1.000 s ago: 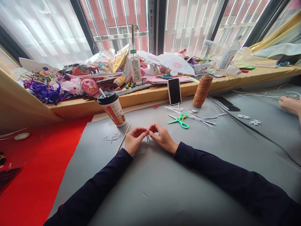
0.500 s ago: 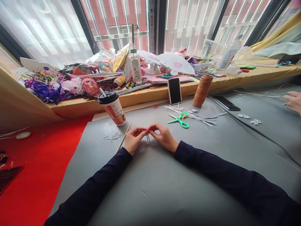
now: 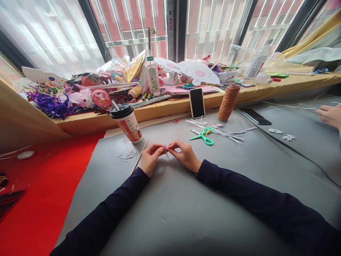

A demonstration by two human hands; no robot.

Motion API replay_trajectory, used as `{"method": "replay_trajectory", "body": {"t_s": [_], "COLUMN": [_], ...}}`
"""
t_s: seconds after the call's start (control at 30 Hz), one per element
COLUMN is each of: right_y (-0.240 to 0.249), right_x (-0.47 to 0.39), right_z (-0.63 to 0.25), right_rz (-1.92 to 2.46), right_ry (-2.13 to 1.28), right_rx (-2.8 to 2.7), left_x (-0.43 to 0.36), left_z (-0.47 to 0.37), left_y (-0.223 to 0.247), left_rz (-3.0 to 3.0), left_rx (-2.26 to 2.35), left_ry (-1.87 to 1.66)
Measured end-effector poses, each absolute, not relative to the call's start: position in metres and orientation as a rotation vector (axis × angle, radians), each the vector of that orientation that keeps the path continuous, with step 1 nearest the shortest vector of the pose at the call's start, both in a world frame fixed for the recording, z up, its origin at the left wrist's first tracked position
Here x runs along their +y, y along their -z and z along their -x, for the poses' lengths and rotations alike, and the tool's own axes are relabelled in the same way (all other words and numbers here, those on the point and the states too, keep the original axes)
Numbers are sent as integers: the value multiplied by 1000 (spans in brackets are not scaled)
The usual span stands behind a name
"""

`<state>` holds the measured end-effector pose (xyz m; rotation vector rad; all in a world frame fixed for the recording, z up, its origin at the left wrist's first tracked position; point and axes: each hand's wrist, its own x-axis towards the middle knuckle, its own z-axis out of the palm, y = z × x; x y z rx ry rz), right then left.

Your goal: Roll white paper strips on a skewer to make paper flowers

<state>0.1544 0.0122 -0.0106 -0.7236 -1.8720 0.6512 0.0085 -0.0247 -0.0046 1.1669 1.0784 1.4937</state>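
Between my two hands is a small piece of white cord (image 3: 166, 155), its thin loose ends hanging below the fingertips. My left hand (image 3: 151, 158) pinches it from the left, thumb against forefinger. From the other side my right hand (image 3: 184, 154) pinches it too, and the fingertips almost meet. Most of the held part is hidden by the fingers. A thin wooden stick (image 3: 139, 156) lies beside my left hand, with short white cord clippings (image 3: 130, 155) to its left. Green-handled scissors (image 3: 203, 136) rest partly open beyond my right hand, near several long white cords (image 3: 226, 133).
A lidded paper cup (image 3: 128, 124) with a straw stands at the back left. Behind are a propped phone (image 3: 197, 103), a brown twine spool (image 3: 228, 103) and a flat phone (image 3: 256, 116). White knotted pieces (image 3: 288, 137) lie near a black cable (image 3: 301, 153). Another person's hand (image 3: 330, 114) is at right.
My fingertips have shifted slightly on the white cord, and its hanging ends are spread a little wider. The other person's hand has moved a bit to the left.
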Motion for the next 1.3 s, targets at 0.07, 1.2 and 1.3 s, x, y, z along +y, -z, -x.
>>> {"method": "replay_trajectory", "body": {"t_s": [0.07,1.2,1.3], "right_y": [10,7,7], "right_x": [12,10,10], "right_z": [-154,-153,-153], "right_rz": [727,753,750], "right_ry": [-653,-735,-737], "right_rx": [-1875,-1827,-1824], "left_x": [-24,-21,-20], "left_z": [-8,-9,-9], "left_y": [6,8,8], "left_rz": [-1131,-889,-866], "left_rx": [1063,1085,1100], "left_ry": [-1499,-1453,-1461]}}
